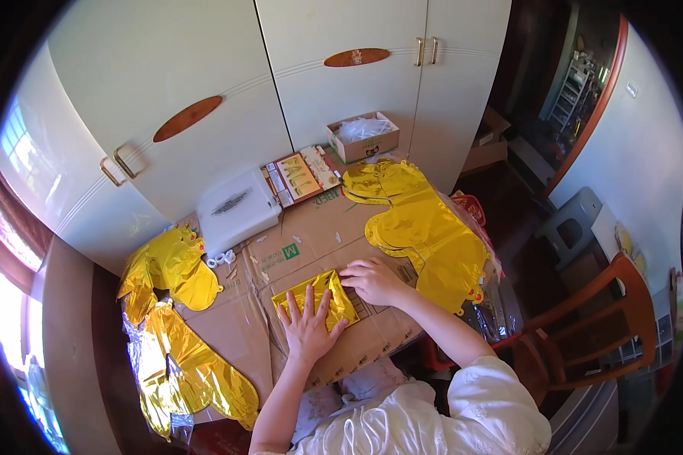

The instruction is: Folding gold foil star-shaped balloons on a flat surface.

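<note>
A gold foil balloon folded into a flat packet (344,307) lies on the cardboard near the front of the table. My left hand (311,324) rests flat over it, open, with the fingers spread. At the packet's upper right edge is my right hand (375,282), its fingers bent and drawn together. Whatever its fingertips may pinch there is hidden. To the right, several flat gold foil balloons (421,224) lie in a pile. More flat foil balloons lie on the left, one group (178,265) farther back and a shiny one (193,364) closer to me.
Flattened cardboard (243,326) covers the table. Along the back stand a white plastic case (239,216), a printed flat box (300,178) and an open carton (368,144) holding clear plastic pieces. White rings (221,259) sit by the case. A wooden chair (607,318) stands at the right.
</note>
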`<state>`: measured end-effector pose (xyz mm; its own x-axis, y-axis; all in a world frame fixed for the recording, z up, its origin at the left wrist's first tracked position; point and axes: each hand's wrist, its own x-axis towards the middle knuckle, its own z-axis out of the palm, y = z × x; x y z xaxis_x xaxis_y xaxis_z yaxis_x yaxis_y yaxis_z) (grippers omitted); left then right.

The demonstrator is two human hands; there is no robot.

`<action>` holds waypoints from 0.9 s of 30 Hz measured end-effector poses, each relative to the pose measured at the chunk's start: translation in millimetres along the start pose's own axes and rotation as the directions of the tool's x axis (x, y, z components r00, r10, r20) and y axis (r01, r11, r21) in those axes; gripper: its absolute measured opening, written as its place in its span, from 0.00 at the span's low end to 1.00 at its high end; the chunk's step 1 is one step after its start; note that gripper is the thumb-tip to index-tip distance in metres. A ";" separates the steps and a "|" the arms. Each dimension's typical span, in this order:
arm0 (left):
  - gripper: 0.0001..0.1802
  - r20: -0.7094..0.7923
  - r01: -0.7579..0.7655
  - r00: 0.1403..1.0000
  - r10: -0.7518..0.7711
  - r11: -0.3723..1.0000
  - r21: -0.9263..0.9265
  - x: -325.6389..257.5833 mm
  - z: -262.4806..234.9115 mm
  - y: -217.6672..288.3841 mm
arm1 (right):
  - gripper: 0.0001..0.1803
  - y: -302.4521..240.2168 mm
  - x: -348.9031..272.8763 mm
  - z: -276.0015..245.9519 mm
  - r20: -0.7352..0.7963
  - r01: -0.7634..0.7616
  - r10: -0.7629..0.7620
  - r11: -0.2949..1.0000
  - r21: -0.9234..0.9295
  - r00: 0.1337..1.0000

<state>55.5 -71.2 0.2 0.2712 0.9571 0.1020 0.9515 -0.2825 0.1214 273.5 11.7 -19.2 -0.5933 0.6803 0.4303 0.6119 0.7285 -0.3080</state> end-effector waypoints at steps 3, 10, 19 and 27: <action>0.41 0.001 0.005 1.000 -0.005 1.000 -0.003 -0.1 -1.3 0.4 | 0.14 -1.8 2.9 -0.7 0.053 0.008 -0.010 0.999 0.033 0.999; 0.42 -0.002 0.007 1.000 -0.007 1.000 -0.007 0.2 -0.3 0.7 | 0.13 5.2 2.8 1.3 0.070 -0.038 0.029 0.990 0.137 0.997; 0.42 0.042 0.020 0.999 -0.021 1.000 0.006 0.7 -3.8 1.3 | 0.14 13.0 55.9 -12.9 0.388 -0.537 0.389 0.727 0.429 0.836; 0.42 0.013 -0.002 1.000 0.002 1.000 0.000 -0.2 -3.2 1.3 | 0.17 21.8 78.8 6.7 0.450 -0.395 0.234 0.867 0.304 0.862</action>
<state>56.2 -72.0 3.5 0.2752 0.9572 0.0897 0.9510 -0.2847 0.1207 236.6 81.8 2.3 -0.6031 0.7933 -0.0827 0.6054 0.3878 -0.6951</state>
